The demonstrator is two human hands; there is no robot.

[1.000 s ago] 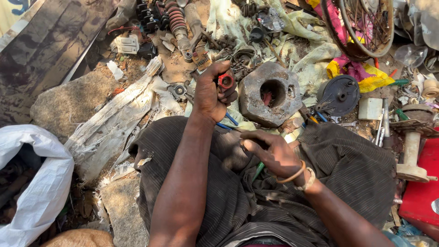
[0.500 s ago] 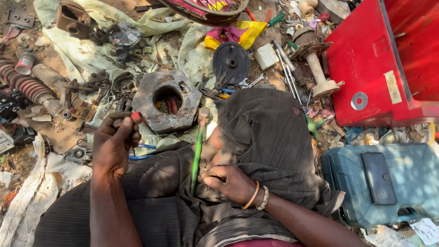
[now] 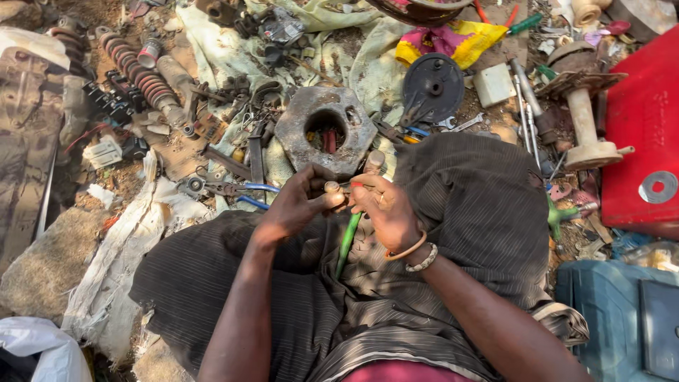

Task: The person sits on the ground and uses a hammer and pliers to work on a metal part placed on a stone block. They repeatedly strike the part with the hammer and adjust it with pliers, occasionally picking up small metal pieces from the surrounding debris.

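1. The person sits on the ground with knees spread, and a dark striped cloth [image 3: 467, 212] covers the lap and both legs across the near middle of the scene.
2. At the far right stands a red box [image 3: 647, 134] with a round metal washer [image 3: 658, 187] lying on it; a blue-grey case [image 3: 622, 318] sits at the near right corner.
3. Just beyond the hands lies a heavy grey metal hub [image 3: 322, 127] with a round hole in its middle. To its right, a little farther off, rests a dark round disc [image 3: 433, 86].
4. Far left, a ribbed spring [image 3: 138, 71] lies at a slant among small scrap parts, and a white sack [image 3: 32, 346] shows at the near left corner.
5. The left hand [image 3: 300, 201] and the right hand [image 3: 382, 209] meet over the lap, fingertips touching the same piece.
6. The left hand's fingers are curled tight, pinching a small pale knob [image 3: 332, 189] between thumb and fingers.
7. The right hand's fingers are clenched round the top of a green tool [image 3: 348, 240], which slants down toward the lap; two bangles [image 3: 414, 255] ring that wrist.
8. The knob sits between both hands, right at the upper end of the green tool, near the hub.
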